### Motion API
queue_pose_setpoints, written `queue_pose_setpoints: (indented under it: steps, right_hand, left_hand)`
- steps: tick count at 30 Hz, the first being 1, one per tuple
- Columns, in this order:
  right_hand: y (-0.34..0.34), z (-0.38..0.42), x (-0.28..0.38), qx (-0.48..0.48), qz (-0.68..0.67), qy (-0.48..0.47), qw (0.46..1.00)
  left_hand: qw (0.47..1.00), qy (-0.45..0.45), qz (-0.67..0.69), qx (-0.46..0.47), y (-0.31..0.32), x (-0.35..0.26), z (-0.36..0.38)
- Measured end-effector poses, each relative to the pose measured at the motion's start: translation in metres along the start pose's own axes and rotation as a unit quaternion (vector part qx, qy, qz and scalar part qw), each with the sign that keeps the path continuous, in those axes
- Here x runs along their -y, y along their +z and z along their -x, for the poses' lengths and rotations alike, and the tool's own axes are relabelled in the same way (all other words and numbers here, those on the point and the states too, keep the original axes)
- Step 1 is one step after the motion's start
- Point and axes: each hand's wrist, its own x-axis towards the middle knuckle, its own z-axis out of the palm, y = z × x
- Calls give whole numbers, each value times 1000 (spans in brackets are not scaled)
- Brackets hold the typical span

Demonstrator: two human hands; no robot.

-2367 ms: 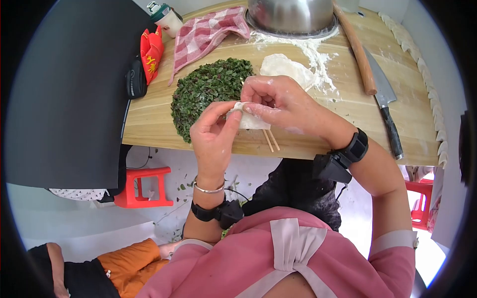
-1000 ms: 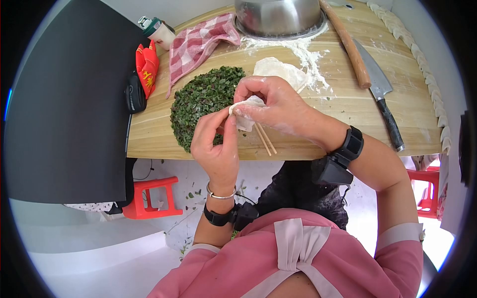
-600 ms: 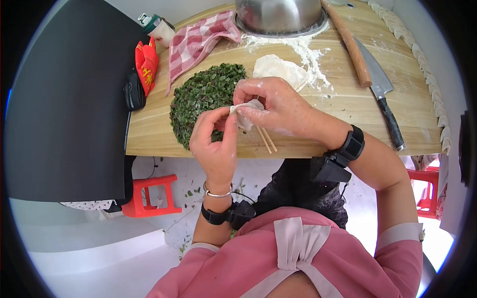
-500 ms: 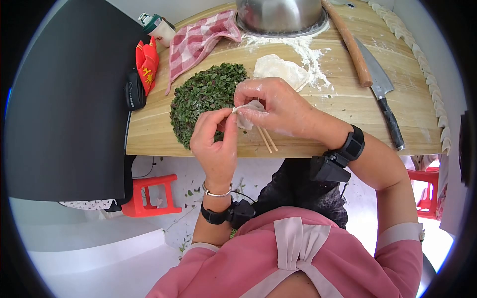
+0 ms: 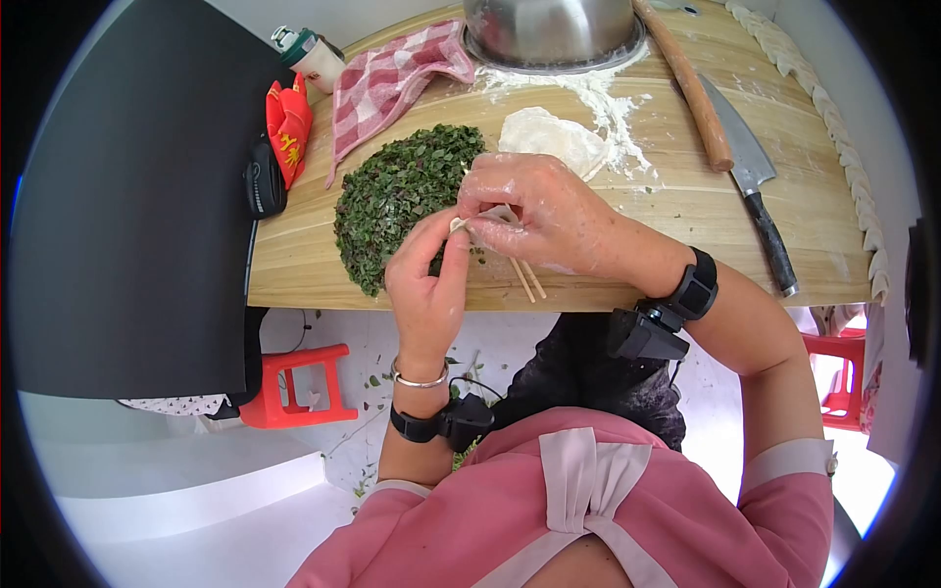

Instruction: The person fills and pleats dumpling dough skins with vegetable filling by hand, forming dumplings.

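Between my two hands is a small dumpling (image 5: 459,224) of pale dough, mostly covered by fingers. My left hand (image 5: 423,284) pinches its left end between thumb and forefinger. On the other side, my right hand (image 5: 544,211) is closed on the same dough, thumb against curled fingers. Chopped dark green leaves (image 5: 392,201) lie heaped just beyond my left hand. Flat floury dough wrappers (image 5: 554,140) rest behind my right hand. A pair of chopsticks (image 5: 527,279) sticks out from beneath that hand, their far ends hidden.
A steel bowl (image 5: 554,34) stands at the back beside spilled flour (image 5: 613,113). To the right lie a rolling pin (image 5: 686,83) and a cleaver (image 5: 745,147). Folded dumplings (image 5: 833,118) line the right edge. At left are a checkered cloth (image 5: 392,83) and a bottle (image 5: 312,61).
My fingers have closed further over the dumpling, so less of its dough shows. My left hand has shifted and turned slightly; the right has barely moved.
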Motion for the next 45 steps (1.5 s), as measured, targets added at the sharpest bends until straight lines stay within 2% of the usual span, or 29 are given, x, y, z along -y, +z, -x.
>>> queue_pose_setpoints:
  steps: [1,5,7,14,16,18,28,30,31,33,35,37,38,40,45]
  right_hand:
    - [0,0,-1,0,0,0,1000]
    - [2,0,-2,-7,3,1,1000]
    - [1,0,-2,-2,6,10,1000]
    - [1,-1,0,15,37,-5,999]
    - [1,-1,2,12,40,-12,999]
    - [-1,-1,6,16,29,32,999]
    - [-1,0,7,7,7,63,998]
    - [2,0,2,0,65,-5,998]
    - [3,0,1,0,65,-4,998]
    - [4,0,0,-36,82,-62,994]
    - [5,1,1,-38,78,-63,994]
    - [5,1,2,-40,74,-65,994]
    - [3,1,2,-31,40,-34,998]
    - [-1,0,3,-22,7,-4,1000]
    - [-6,-2,-1,45,-91,116,988]
  left_hand:
    - [999,20,-31,33,-2,3,0]
    - [995,23,-92,19,-1,-3,2]
    - [987,53,-150,19,0,-7,1]
    - [986,39,-158,39,1,-8,1]
    - [997,8,-74,-18,6,-5,2]
    - [996,11,-87,-22,4,-8,3]
    - [993,31,-114,-29,2,-4,2]
    - [992,38,-120,-26,3,-7,1]
    - [991,44,-126,-23,3,-9,1]
    - [989,51,-138,-19,3,-10,0]
    - [987,59,-150,-15,2,-9,1]
    - [997,1,-75,-1,1,-6,3]
    - [997,1,-76,-1,2,-7,3]
    - [991,-73,109,-28,7,-10,3]
    - [974,-132,183,32,4,-15,1]
